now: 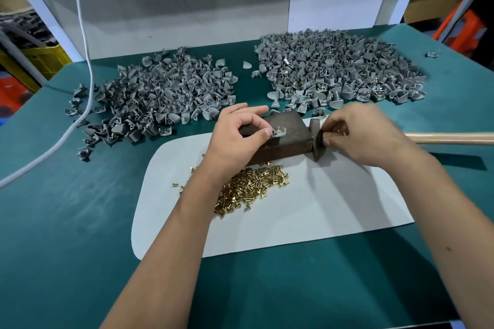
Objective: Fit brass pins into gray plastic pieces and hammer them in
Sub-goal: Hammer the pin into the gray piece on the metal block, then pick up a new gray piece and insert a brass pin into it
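The hammer's wooden handle [451, 138] runs out of view at the right edge, and the person's right hand [366, 136] covers the place where it meets the dark hammer head [316, 139], so the joint cannot be seen. That hand's grip is curled, with the fingertips pinching the head near its upper part; whether the palm also wraps the handle is hard to tell. The head stands just beside the right end of the dark block [283, 136], which sits at the far edge of a white sheet [307, 216] on the green tabletop [66, 235]. The left hand [238, 139] rests over the block's left part, hiding it, and its thumb and a bent finger pinch a gray plastic piece [279, 132] lying on top of the block. A brass pin [277, 129] appears to stick up from that piece, though it is very small. The left forearm crosses a heap of loose brass pins [251, 187] on the sheet, covering part of it. Behind lie two piles of gray pieces, the left pile [157, 96] and the right pile [339, 67]. A white cable [88, 67] trails across the tabletop's left side.
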`<state>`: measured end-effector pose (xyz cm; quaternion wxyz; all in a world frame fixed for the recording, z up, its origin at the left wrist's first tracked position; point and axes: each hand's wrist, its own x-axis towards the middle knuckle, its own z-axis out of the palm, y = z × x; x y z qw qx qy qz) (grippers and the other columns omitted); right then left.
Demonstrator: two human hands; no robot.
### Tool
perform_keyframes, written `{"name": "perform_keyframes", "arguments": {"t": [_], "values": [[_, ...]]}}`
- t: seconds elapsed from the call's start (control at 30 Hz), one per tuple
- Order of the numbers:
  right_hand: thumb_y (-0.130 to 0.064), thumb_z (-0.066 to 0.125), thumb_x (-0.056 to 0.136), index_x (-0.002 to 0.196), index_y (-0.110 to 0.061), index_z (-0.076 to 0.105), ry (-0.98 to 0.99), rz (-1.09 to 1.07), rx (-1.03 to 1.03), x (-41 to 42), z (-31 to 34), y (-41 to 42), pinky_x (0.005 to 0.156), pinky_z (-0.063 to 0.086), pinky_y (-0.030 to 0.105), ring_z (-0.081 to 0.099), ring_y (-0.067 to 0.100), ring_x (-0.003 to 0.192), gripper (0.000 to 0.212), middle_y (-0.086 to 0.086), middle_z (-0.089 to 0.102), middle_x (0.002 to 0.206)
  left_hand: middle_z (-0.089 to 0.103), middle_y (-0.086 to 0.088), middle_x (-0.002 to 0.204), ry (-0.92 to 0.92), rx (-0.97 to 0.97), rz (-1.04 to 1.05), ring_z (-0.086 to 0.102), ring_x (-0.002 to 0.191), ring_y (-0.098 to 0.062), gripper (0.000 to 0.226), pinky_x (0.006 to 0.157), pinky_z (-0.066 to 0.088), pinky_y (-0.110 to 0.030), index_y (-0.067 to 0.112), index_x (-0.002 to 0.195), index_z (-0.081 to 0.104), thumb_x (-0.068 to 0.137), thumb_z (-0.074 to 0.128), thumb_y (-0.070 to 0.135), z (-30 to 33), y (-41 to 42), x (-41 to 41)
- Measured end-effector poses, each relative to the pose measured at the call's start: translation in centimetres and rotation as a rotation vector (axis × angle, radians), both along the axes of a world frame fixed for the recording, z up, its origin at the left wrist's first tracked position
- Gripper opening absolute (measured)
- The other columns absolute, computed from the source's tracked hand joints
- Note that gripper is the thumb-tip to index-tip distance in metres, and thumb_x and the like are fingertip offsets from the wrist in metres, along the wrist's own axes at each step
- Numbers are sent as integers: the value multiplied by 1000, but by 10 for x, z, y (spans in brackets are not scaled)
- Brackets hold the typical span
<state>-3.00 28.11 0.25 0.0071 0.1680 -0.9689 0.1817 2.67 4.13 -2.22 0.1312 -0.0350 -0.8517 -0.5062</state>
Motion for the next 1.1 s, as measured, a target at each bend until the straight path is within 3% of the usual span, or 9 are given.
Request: {"name": "perform_keyframes", "arguments": {"t": [0.17, 0.23, 0.33, 0.4, 0.53, 0.63, 0.77, 0.9, 1.1], "values": [[-21, 76, 88, 102, -26, 75, 218, 153, -168, 8, 8, -23, 84, 46, 25, 60, 11, 86, 15, -12, 62, 89, 68, 11, 129, -5, 3, -8, 37, 141, -9, 14, 109, 22, -17, 23, 81, 75, 88, 75, 10, 0, -1, 0], [-26, 80, 85, 105, -26, 75, 184, 310, -232, 15, 9, -35, 80, 40, 12, 57, 1, 84, 20, -13, 64, 91, 68, 9, 129, -1, 10, -8, 37, 141, -10, 16, 108, 22, -15, 23, 80, 75, 88, 75, 9, 0, 0, -1], [-28, 83, 82, 104, -25, 75, 190, 404, -247, 18, 4, -45, 80, 42, 25, 57, 10, 87, 24, -5, 67, 91, 68, 7, 128, 0, 37, -9, 38, 140, -11, 17, 104, 20, -5, 21, 80, 74, 88, 74, 7, 0, 0, 0], [-25, 83, 81, 101, -24, 77, 209, 390, -297, 17, 2, -47, 78, 45, 30, 56, 12, 84, 21, -5, 66, 88, 68, 7, 128, 0, 50, -16, 38, 141, -12, 17, 108, 22, -9, 22, 80, 74, 88, 74, 6, 0, 0, 0], [-20, 85, 80, 99, -23, 78, 195, 373, -339, 11, 1, -49, 75, 49, 28, 60, 11, 77, 20, -5, 68, 84, 67, 2, 130, 10, 71, -13, 41, 141, -13, 12, 122, 25, -38, 22, 86, 77, 89, 75, 10, -2, -2, -2], [-20, 81, 85, 109, -24, 76, 232, 201, -385, -3, 1, -50, 78, 53, 28, 62, 8, 71, 25, -8, 69, 79, 67, 2, 132, 15, 137, 6, 44, 140, -11, 9, 121, 28, -46, 23, 92, 78, 91, 73, 16, -3, -4, -2], [-9, 65, 96, 145, -22, 51, 188, 21, -389, -22, 2, -51, 94, 52, 35, 64, 17, 92, 53, -4, 69, 98, 67, 3, 132, 0, 221, 30, 48, 137, -6, 11, 119, 35, -48, 19, 100, 78, 93, 69, 18, -4, -6, -3], [-7, 48, 103, 152, -24, 38, 26, 125, -335, -23, -4, -57, 98, 45, 31, 60, 18, 110, 53, 0, 66, 119, 67, 0, 132, -4, 269, 23, 54, 132, -6, 19, 117, 39, -48, 20, 100, 77, 87, 66, 28, -4, -6, -4], [-11, 46, 105, 153, -27, 33, -15, 95, -371, -23, -7, -55, 92, 40, 29, 59, 19, 105, 53, 0, 65, 113, 72, 5, 119, 42, 176, 229, 61, 123, -9, 11, 111, 45, -42, 21, 95, 77, 91, 68, 24, -7, -19, -11]]}}
